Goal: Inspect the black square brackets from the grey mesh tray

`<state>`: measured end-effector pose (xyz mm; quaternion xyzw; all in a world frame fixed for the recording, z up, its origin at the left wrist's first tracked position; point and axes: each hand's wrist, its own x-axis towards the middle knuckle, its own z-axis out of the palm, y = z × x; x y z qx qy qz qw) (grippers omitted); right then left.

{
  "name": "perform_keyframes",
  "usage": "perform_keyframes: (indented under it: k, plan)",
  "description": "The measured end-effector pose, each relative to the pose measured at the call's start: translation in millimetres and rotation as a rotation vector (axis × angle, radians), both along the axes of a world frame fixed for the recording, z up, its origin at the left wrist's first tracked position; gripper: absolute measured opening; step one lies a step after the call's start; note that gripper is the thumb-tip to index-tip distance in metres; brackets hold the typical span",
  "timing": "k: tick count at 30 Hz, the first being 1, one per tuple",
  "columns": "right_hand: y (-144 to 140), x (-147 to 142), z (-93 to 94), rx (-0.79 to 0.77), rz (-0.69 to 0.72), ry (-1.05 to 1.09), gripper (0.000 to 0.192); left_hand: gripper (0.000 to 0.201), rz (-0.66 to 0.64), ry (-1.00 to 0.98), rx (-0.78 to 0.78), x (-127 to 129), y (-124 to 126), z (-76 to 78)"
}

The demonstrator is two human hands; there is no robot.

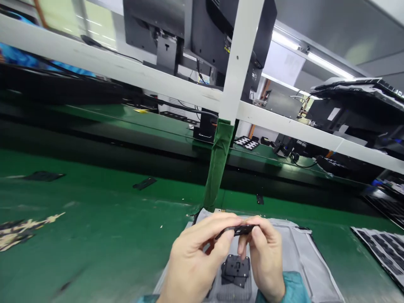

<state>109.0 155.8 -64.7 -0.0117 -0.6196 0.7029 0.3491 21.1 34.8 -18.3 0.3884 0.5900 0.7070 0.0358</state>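
A thin black plastic part (240, 230) is pinched between my two hands, held edge-on above the bench. My left hand (202, 252) grips its left end between thumb and fingers. At the other end, the thumb and fingertips of my right hand (265, 256) close on it. Below my hands, a few black plastic plates (236, 269) lie stacked on a ribbed clear tray. Under them spreads a grey cloth-like covering (290, 240). The fingers hide much of the held part.
Loose black pieces (144, 183) lie on the green bench (104, 235). A tray of black parts (381, 252) stands at right, and scraps (22, 231) lie at left. A green-wrapped post (217, 164) rises ahead, below a white rail (126, 63) with monitors (154, 21) behind.
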Motion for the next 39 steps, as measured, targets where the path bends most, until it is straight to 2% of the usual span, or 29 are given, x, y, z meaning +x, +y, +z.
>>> perform_keyframes:
  k: [9,12,15,18,22,25,32,36,39]
  plan:
    - [-6,5,3.1,-0.031,-0.090,-0.114,0.014,0.013,-0.033,0.056,-0.013,-5,-1,-1.8]
    - [-5,6,2.8,-0.012,-0.147,-0.115,0.013,0.005,-0.078,-0.105,-0.034,-3,3,-3.6]
    - [-3,5,-2.1,-0.018,-0.191,-0.094,0.014,0.020,-0.117,-0.329,-0.018,3,7,-2.9]
    - [-2,5,-5.6,-0.037,-0.204,-0.088,0.014,0.033,-0.130,-0.403,0.025,10,8,-0.2]
    - [0,7,-6.5,-0.028,-0.150,-0.135,0.015,0.033,-0.068,-0.389,0.041,15,7,5.3]
    - [2,9,-7.3,-0.017,-0.076,-0.141,0.017,0.031,-0.036,-0.385,-0.015,16,7,9.7]
    - [-4,11,1.1,-0.112,-0.086,-0.185,0.021,0.031,-0.122,-0.393,-0.117,10,7,10.5]
    - [-9,13,9.6,-0.115,-0.019,-0.175,0.023,0.032,-0.151,-0.429,-0.114,10,7,9.8]
    - [-18,12,18.3,-0.212,-0.115,-0.175,0.031,0.033,-0.129,-0.457,-0.084,12,6,11.1]
